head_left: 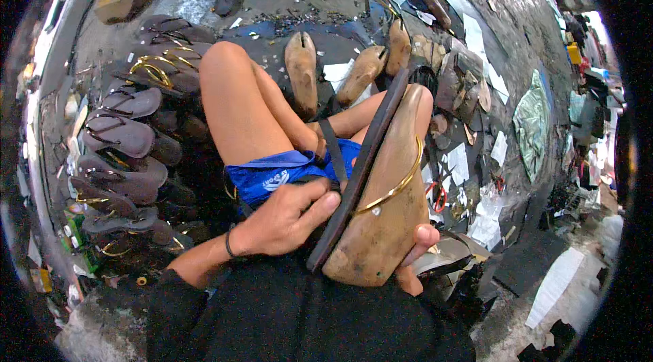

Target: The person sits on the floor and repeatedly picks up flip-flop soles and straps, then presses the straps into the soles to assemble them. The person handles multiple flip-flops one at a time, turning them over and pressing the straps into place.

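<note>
A wooden shoe last (388, 205) leans across my lap with its toe pointing up and away. Against its left face lies a dark sandal sole (364, 165), and a gold thong strap (401, 187) crosses the wood. My right hand (416, 256) wraps the heel end of the last from the right; only some fingertips show. On the sole's left side my left hand (289, 218) is closed, thumb against bent fingers, around a black strap (333, 148) that stretches up over my lap. The part inside the fingers is hidden.
Sandals (122, 134) with gold or dark straps pile up on the left. More wooden lasts (301, 66) lie ahead of my legs. On the right are red-handled scissors (439, 197), paper scraps (458, 163) and a crumpled green cloth (534, 124).
</note>
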Action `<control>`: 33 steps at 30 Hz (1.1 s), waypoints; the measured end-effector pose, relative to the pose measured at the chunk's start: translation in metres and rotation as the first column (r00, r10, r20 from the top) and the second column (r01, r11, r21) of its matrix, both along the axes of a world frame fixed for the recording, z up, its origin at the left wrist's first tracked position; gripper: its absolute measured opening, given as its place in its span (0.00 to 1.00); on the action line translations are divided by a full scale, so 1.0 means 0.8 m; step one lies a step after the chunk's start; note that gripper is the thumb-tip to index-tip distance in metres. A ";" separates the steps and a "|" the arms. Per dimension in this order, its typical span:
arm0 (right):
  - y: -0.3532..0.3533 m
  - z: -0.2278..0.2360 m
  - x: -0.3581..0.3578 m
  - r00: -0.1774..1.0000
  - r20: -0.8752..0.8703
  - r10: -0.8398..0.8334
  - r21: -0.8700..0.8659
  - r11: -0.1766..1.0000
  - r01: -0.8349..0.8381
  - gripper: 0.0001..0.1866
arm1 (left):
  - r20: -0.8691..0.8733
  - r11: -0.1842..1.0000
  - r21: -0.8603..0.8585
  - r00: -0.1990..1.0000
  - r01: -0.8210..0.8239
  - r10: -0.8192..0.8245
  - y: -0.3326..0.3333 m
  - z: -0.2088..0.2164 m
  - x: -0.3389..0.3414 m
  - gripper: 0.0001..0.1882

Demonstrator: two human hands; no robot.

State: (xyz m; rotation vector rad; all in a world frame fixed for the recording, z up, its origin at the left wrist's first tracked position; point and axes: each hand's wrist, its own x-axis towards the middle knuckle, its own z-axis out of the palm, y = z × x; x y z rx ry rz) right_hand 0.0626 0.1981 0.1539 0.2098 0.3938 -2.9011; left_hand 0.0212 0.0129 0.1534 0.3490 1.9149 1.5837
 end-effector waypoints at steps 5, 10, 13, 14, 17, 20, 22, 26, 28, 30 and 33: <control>0.047 -0.005 0.040 0.960 0.275 0.055 0.220 0.968 -0.119 0.50 | 0.260 0.965 0.218 0.962 -0.146 0.087 0.002 -0.003 0.056 0.19; 0.001 0.021 0.007 0.991 0.126 -0.052 -0.035 0.998 0.057 0.54 | 0.580 0.913 0.324 0.815 -0.247 0.015 -0.012 0.007 0.055 0.20; 0.044 0.004 0.003 0.979 -0.044 0.197 0.135 0.973 -0.190 0.55 | 0.670 0.924 0.345 0.733 -0.163 -0.120 -0.015 0.003 0.040 0.20; 0.052 0.004 -0.003 0.961 -0.060 0.270 0.210 0.945 -0.252 0.55 | 0.669 0.938 0.337 0.721 -0.078 -0.180 -0.023 -0.001 0.030 0.20; 0.044 0.007 -0.002 0.964 -0.057 0.258 0.304 0.925 -0.229 0.54 | 0.457 0.903 0.430 0.864 -0.008 -0.210 -0.009 -0.063 0.048 0.27; 0.039 -0.005 -0.015 0.988 -0.069 0.140 0.405 0.909 -0.101 0.53 | 0.448 0.734 0.628 0.891 -0.258 -0.069 0.025 -0.055 0.037 0.40; 0.035 -0.025 -0.036 0.999 -0.038 0.031 0.542 0.840 -0.006 0.52 | 0.571 0.739 0.511 0.816 -0.439 0.090 0.018 -0.062 0.035 0.47; 0.014 -0.049 -0.082 0.953 0.177 0.245 0.760 0.582 -0.290 0.51 | 0.311 0.923 0.231 0.922 -0.308 0.230 -0.031 -0.035 -0.015 0.40; -0.008 -0.101 -0.081 0.925 0.030 0.378 0.859 0.463 -0.217 0.56 | 0.192 0.928 0.168 0.934 -0.332 0.300 -0.037 -0.075 -0.009 0.36; -0.033 -0.138 -0.068 0.907 0.220 0.359 0.849 0.388 -0.359 0.57 | 0.076 0.934 0.051 0.934 -0.354 0.350 -0.038 -0.115 0.014 0.34; -0.038 -0.193 -0.050 0.909 0.261 0.326 0.885 0.294 -0.360 0.52 | 0.084 0.909 -0.071 0.906 -0.411 0.416 -0.028 -0.133 0.028 0.35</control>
